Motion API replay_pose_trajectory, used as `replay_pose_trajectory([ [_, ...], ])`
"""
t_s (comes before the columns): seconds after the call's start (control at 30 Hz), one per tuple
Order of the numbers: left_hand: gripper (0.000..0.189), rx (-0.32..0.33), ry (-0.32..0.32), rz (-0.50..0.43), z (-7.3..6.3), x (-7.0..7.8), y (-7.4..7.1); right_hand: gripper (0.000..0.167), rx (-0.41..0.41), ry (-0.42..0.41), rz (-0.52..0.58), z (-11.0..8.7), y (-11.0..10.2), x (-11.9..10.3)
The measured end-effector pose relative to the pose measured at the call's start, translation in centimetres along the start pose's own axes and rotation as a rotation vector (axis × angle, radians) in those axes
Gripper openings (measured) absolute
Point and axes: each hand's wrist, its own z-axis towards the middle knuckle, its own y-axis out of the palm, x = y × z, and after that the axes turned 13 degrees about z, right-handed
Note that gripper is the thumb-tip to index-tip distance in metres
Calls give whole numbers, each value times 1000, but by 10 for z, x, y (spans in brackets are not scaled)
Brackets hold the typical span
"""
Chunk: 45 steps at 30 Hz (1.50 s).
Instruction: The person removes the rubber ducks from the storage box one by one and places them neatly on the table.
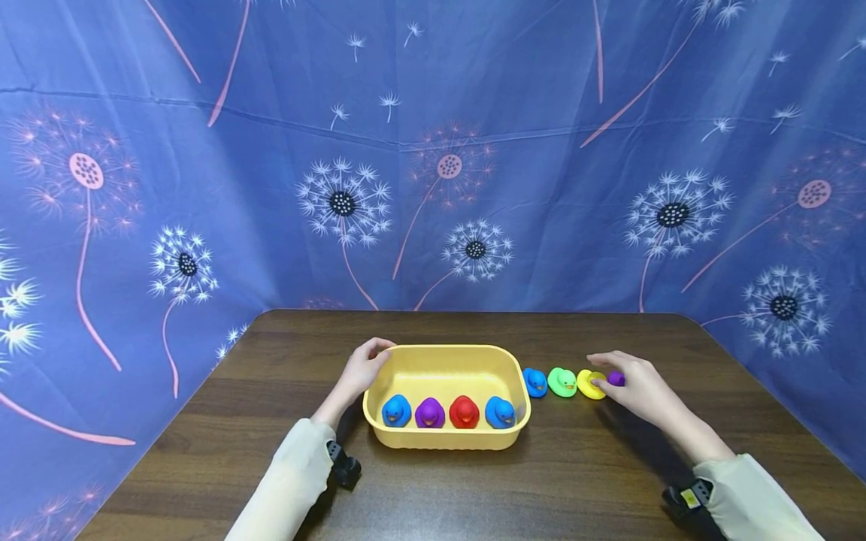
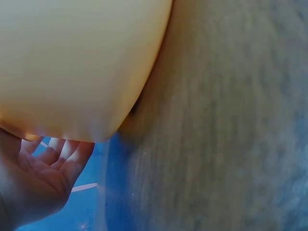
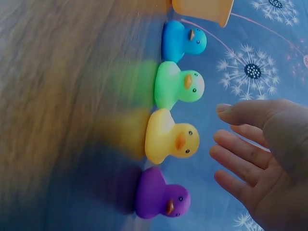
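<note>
My left hand (image 1: 366, 368) holds the back left corner of a yellow plastic bin (image 1: 446, 439). In the left wrist view its fingers lie against the bin's edge. A blue duck (image 1: 396, 411), a purple duck (image 1: 429, 413), a red duck (image 1: 464, 412) and another blue duck (image 1: 500, 412) sit in a row inside the bin. My right hand (image 1: 636, 383) hovers over the right end of a row of ducks on the table, fingers apart and holding nothing. That row runs blue (image 3: 182, 41), green (image 3: 177, 85), yellow (image 3: 169, 137) and purple (image 3: 160, 196).
The dark wooden table (image 1: 433, 496) reaches back to a blue cloth (image 1: 433, 90) printed with dandelions. The row of loose ducks starts right beside the bin's right wall. Each wrist wears a small black camera (image 1: 345, 466).
</note>
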Motion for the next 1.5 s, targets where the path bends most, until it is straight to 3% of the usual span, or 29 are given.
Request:
replay_pose_trajectory([
  [0.43,20,-12,-9,-18,0,3,-2,35,-18,-66,57,10,10,-13],
  [0.73,19,-12,-8,-16,-1,2,-2,36,-77,-3,97,16,18,-20],
  [1.03,19,-7,1,-24,-1,2,-3,37,-102,6,104,23,22,-32],
  [1.5,19,-3,-3,-24,1,-1,0,37,-113,-78,117,33,31,-47],
])
